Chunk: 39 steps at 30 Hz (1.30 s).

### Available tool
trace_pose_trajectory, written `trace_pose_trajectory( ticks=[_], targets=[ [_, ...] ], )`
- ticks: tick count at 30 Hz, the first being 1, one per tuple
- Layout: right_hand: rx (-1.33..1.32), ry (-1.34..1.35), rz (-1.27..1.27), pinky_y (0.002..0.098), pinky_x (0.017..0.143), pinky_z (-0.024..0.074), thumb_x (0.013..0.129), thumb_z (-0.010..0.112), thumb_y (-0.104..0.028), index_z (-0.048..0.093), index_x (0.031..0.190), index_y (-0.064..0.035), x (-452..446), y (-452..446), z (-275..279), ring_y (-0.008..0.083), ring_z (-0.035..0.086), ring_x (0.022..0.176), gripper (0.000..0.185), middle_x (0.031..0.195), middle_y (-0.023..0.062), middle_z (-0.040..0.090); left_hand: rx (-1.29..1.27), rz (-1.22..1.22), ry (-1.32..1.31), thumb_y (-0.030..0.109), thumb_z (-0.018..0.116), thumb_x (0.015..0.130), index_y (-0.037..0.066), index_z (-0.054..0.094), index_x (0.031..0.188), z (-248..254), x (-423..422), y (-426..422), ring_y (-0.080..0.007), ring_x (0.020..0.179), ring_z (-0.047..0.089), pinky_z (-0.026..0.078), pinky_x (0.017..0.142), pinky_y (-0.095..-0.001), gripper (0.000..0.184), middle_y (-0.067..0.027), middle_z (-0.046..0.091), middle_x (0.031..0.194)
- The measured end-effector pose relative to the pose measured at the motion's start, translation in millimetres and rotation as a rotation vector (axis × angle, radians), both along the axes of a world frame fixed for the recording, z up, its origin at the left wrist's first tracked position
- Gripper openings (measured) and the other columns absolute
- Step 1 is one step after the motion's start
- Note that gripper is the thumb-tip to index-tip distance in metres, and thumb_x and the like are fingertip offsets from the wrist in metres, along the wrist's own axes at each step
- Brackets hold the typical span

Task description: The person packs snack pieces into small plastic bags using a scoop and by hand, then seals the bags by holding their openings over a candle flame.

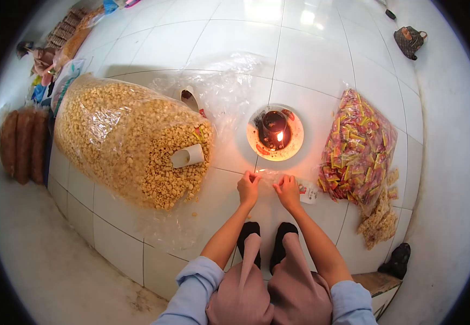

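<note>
A clear plastic bag [269, 174], aligned nine-to-three o'clock, is held in closed pinches by left hand [248, 187] and right hand [287, 193]; the flame [280, 136] is placed at twelve.

The person wore pale blue sleeves [199, 279], bunched up around the elbows, and a loose, dusty-pink lower garment [302, 295] with soft folds; plain black footwear [283, 233] covered both feet.

No legible lettering or numbers anywhere.
</note>
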State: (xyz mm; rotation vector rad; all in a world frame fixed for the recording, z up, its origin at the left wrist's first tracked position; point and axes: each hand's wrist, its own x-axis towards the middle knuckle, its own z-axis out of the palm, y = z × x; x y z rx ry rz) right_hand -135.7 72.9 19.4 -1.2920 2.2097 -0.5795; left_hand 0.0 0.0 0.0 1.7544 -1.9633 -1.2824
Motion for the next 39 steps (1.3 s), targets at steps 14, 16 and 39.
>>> trace_pose_trajectory(
  ticks=[14,16,39],
  targets=[
    [-0.210,-1.797,-0.224,0.0344,0.079,0.0451,0.087,0.052,-0.028,0.033,0.125,-0.0046,30,-19,215,0.0204,0.055,0.090,0.048,0.096,0.0117,0.057,0.196,0.105,1.264,0.018,0.031,0.095,0.008,0.026,0.097,234,45,4,-0.0333,0.095,0.058,0.051,0.079,-0.0365,0.011,-0.0231,0.048,0.116],
    [-0.424,-1.662,-0.190,0.0321,0.078,0.0455,0.086,0.053,-0.020,0.034,0.124,-0.0034,25,-22,237,0.0187,0.055,0.089,0.046,0.099,0.0123,0.057,0.156,0.075,1.226,0.018,0.031,0.095,0.008,0.027,0.100,271,50,8,-0.0334,0.096,0.057,0.051,0.080,-0.0366,0.012,-0.0226,0.048,0.116],
    [-0.883,-0.376,-0.147,0.0268,0.057,0.0428,0.070,0.068,-0.007,0.059,0.070,-0.0024,43,-14,367,0.0141,0.052,0.066,0.010,0.073,0.0051,0.056,-0.293,0.141,0.771,0.010,0.070,0.072,0.001,0.062,0.087,364,85,-11,-0.0067,0.067,0.054,0.043,0.061,-0.0208,0.019,-0.0012,0.060,0.073]
  ],
)
